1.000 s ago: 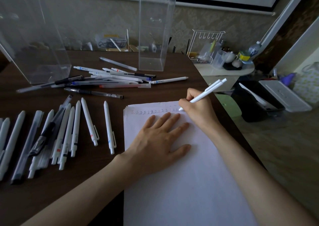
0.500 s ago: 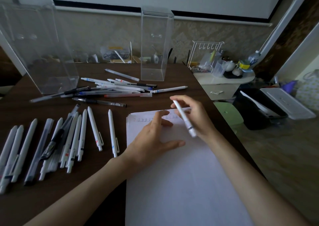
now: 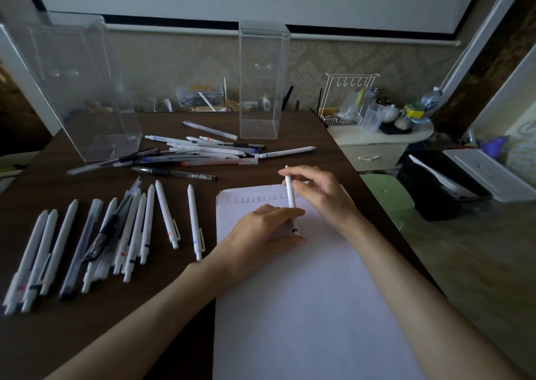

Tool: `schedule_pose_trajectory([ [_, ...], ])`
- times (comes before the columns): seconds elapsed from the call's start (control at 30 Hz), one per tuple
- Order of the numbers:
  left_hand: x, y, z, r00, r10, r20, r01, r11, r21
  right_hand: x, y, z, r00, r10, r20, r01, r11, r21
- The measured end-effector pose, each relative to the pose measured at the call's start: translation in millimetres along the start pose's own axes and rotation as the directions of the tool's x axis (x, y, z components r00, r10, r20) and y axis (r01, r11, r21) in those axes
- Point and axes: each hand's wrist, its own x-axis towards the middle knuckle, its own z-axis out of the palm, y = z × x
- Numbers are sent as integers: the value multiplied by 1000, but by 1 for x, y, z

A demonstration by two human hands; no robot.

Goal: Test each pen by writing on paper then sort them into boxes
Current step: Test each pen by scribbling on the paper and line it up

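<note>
**White pen held over the written sheet**

White and slim, the pen [image 3: 290, 198] stands nearly upright above the far end of the paper [image 3: 304, 292], its tip pointing away from the person and its black-banded click end pointing down towards the sheet. The right hand [image 3: 322, 194] pinches the upper barrel between thumb and curled fingers, with the forefinger bent over just below the tip. The left hand [image 3: 258, 231] lies on the paper beside it, fingers curled. Its forefinger crosses in front of the lower barrel and its thumb sits just under the click end, but whether it actually grips the pen cannot be told.

A row of small handwritten characters [image 3: 255, 199] runs along the far edge of the top sheet, which lies on a thin stack at the right side of the dark wooden table [image 3: 58, 336].

Left of the paper, a row of pens [image 3: 130, 228], mostly white, lies side by side with tips pointing far. Beyond them is a loose heap of pens [image 3: 197, 153], white, clear and black. Two clear plastic boxes stand at the far side of the table: a wide box [image 3: 81, 89] on the left and a tall narrow box [image 3: 262, 80] just behind the heap. Neither box shows a pen inside.
</note>
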Motion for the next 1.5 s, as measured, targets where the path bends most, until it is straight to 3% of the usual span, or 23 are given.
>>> schedule_pose_trajectory([
  [0.1,-2,-1,-2,1000,-10,12,8,994,109,0,3,3,999,-14,35,16,998,-62],
  [0.2,-13,-8,-11,999,-33,-9,34,944,327,3,6,7,999,20,48,-12,986,-164],
  [0.33,-42,-19,-34,998,-47,-45,64,838,541,4,9,12,990,-93,106,135,842,-522],
  [0.47,-69,-28,-54,995,-67,-67,95,746,659,5,8,12,977,-142,157,209,754,-623],
  [0.57,-82,-33,-64,996,-82,-24,77,751,656,12,-3,15,983,-94,158,174,750,-638],
  [0.7,-77,-26,-58,993,-8,118,-60,830,555,35,-30,39,986,-116,121,166,781,-602],
  [0.9,-75,-27,-59,997,-43,68,-5,812,584,73,-58,95,970,-76,229,193,813,-550],
  [1.1,-93,-32,-72,991,-100,-91,134,817,561,94,-50,125,987,-27,158,126,742,-659],
  [1.3,-89,-28,-66,987,-148,55,99,853,513,83,-48,112,999,-41,35,53,832,-552],
  [1.5,-88,-41,-64,969,-161,-186,242,762,600,42,-44,53,999,-50,-19,39,924,-381],
])
